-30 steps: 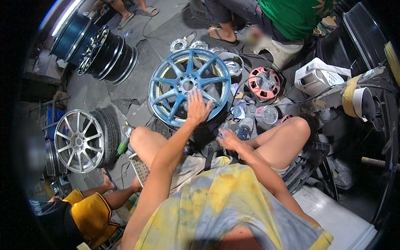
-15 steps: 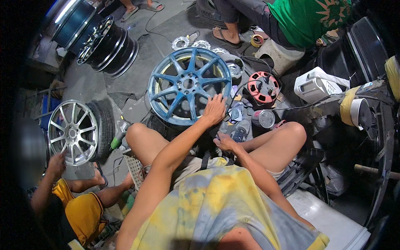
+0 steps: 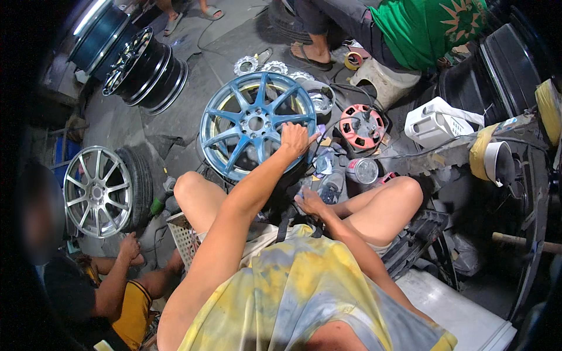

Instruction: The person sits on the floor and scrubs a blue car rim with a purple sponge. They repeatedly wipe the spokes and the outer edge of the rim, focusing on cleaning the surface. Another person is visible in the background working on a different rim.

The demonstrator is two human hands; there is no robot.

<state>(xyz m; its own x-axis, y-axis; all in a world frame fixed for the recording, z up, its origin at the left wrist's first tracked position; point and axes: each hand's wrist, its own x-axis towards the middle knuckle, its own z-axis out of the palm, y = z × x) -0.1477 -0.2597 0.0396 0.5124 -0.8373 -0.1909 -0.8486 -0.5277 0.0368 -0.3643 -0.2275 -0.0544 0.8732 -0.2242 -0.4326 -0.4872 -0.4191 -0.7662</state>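
A blue multi-spoke wheel rim (image 3: 234, 104) stands in front of my knees, its face turned up toward me. My left hand (image 3: 294, 139) is on its right side, fingers curled over a spoke and thumb stretched out toward the outer lip. Lower down, between my knees, my right hand (image 3: 311, 203) is closed, its fingertips by a small greyish patch; what it holds, if anything, I cannot make out. Just beyond that hand lie a clear plastic bottle (image 3: 332, 186) and a lidded tub (image 3: 362, 170).
A red cable reel (image 3: 362, 127) and a white jug (image 3: 436, 120) stand to the right. At left, a silver wheel rim (image 3: 98, 192) leans against a tire (image 3: 136, 184), near a seated person (image 3: 123, 275). Another person (image 3: 427, 29) sits at the back right. Dark rims (image 3: 155, 82) lie far left.
My left hand has gone from lying flat near the lower right lip to curled fingers on a spoke. The person at left has lowered a hand from the silver rim.
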